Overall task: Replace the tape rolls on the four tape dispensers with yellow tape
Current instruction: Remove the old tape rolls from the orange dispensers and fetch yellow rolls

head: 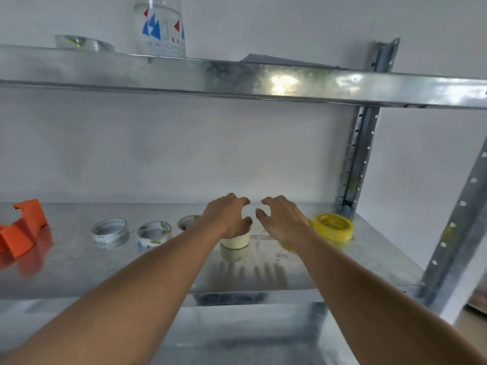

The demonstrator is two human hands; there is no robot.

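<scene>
Both my arms reach over a metal shelf (79,267). My left hand (228,214) hovers with curled, spread fingers above a cream tape roll (235,242) and holds nothing. My right hand (283,218) is beside it, fingers apart and empty, partly covering a yellow tape roll (288,246). A second yellow tape roll (334,227) lies flat to the right. Left of my hands lie two white-cored clear tape rolls (110,231) (154,233) and a third roll (187,222) partly hidden by my left wrist. An orange tape dispenser (22,227) sits at the far left.
An upper shelf (237,77) runs overhead and carries a clear roll (84,43) and a printed clear container (160,27). Perforated steel uprights (355,159) stand at the right. A white wall backs the shelf.
</scene>
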